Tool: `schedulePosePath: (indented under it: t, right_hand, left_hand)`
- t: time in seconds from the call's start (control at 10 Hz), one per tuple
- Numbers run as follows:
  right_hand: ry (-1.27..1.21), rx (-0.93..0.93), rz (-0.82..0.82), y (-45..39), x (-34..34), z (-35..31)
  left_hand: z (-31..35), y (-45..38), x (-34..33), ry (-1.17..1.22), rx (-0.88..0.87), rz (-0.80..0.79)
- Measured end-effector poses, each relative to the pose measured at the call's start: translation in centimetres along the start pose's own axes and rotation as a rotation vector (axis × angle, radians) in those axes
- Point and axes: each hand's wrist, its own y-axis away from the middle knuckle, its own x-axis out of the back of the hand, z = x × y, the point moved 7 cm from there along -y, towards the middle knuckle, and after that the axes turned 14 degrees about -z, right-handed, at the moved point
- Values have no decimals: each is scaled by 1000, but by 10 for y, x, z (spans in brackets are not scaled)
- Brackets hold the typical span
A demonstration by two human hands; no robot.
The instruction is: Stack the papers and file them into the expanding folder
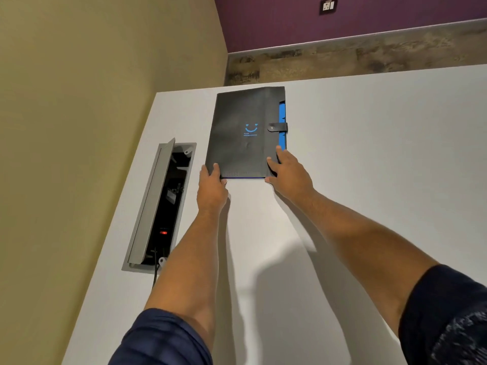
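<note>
A black expanding folder (245, 133) with a blue smile logo lies flat and closed on the white table (369, 154), its snap strap fastened on the right side. Blue inner dividers show along its right edge. My left hand (210, 185) grips the folder's near left corner, thumb on top. My right hand (287, 172) holds the near right corner, fingers lying on the cover. No loose papers are visible.
A grey cable box (160, 206) with its lid raised is set into the table left of the folder, with a black cable coming out. A beige wall runs along the left, a purple wall with a socket (328, 6) at the back.
</note>
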Motion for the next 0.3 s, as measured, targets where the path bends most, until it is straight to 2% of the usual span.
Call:
schedulePosePath:
  t: [0.1,0.2,0.3]
  right_hand:
    - [190,27,-52,2,-3,-8]
    - [234,48,-18,10,1,-10]
    - [220,90,78,29,4,-4]
  left_hand:
    - [-1,4,0,-105,6,-61]
    - [6,11,7,-206,-12,-31]
    - [26,32,9,-326,-128,63]
